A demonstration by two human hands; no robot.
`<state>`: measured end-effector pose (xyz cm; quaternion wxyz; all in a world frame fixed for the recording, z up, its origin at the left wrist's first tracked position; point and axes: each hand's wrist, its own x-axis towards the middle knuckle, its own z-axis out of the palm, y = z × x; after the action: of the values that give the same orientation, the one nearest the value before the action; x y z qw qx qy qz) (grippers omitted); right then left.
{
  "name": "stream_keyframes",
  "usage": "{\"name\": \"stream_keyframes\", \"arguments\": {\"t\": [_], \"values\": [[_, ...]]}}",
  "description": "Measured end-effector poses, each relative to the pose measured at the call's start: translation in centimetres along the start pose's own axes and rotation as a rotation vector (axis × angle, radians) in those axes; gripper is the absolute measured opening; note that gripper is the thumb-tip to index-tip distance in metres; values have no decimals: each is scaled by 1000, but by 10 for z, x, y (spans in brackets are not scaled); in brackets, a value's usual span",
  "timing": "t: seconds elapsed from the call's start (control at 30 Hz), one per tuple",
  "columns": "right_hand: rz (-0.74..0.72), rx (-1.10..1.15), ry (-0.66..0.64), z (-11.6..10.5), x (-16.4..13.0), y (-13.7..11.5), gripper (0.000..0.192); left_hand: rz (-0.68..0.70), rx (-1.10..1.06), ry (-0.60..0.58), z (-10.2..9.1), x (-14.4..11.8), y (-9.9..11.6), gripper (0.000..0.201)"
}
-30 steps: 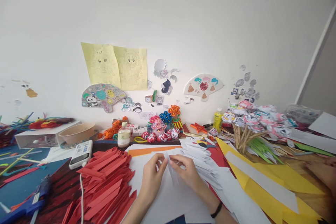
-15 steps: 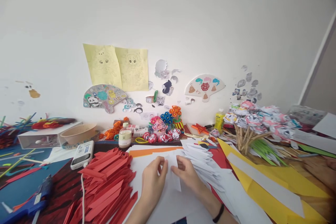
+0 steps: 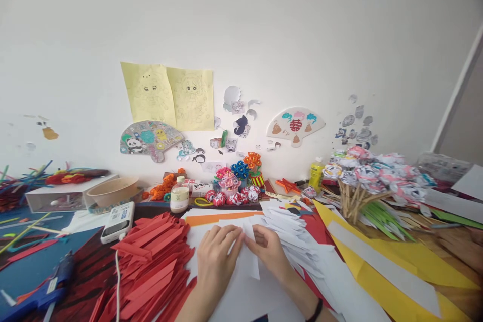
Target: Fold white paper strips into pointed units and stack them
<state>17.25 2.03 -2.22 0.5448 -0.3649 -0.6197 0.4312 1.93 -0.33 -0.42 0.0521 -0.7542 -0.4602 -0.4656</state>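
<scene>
A narrow white paper strip is pinched between my two hands, above a stack of white paper sheets. My left hand is closed, thumb and fingertips meeting at the strip's left edge. Opposite it, my right hand grips the strip with thumb and bent fingers. Both sets of fingertips nearly touch. Left of my hands lies a heap of folded red paper strips; to the right is a pile of folded white paper strips.
A blue glue gun and a white device with a cable are on the left. Yellow paper and paper flowers on sticks occupy the right. A small bottle stands at the back. Another person's hand shows at the far right.
My left hand has moved slightly right, and its fingers have closed in toward my right hand at the white strip. My right hand has stayed nearly in place.
</scene>
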Motion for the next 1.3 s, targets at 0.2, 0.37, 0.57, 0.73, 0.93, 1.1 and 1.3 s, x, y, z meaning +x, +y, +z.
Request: {"name": "stream_keyframes", "arguments": {"t": [0.2,0.37,0.57,0.73,0.93,1.1,1.3], "values": [[-33,-45,-13,-2,-2,-4,34,-416,-462,-99,3,11,-8,35],[-75,-121,19,-2,-4,-5,30,-530,-580,-160,6,14,-12,33],[-84,-188,-6,-3,-4,-8,21,-461,-526,-194,3,13,-7,28],[-77,-143,-30,-2,-5,-6,18,-430,-500,-161,3,11,-8,26],[-34,-74,-50,-1,-6,-8,28,-425,-471,-137,6,10,-12,25],[-18,-76,-67,-1,-5,-9,35,-394,-469,-130,6,10,-11,25],[5,-92,-48,-3,-2,-3,40,-359,-461,-163,3,11,-10,24]]}}
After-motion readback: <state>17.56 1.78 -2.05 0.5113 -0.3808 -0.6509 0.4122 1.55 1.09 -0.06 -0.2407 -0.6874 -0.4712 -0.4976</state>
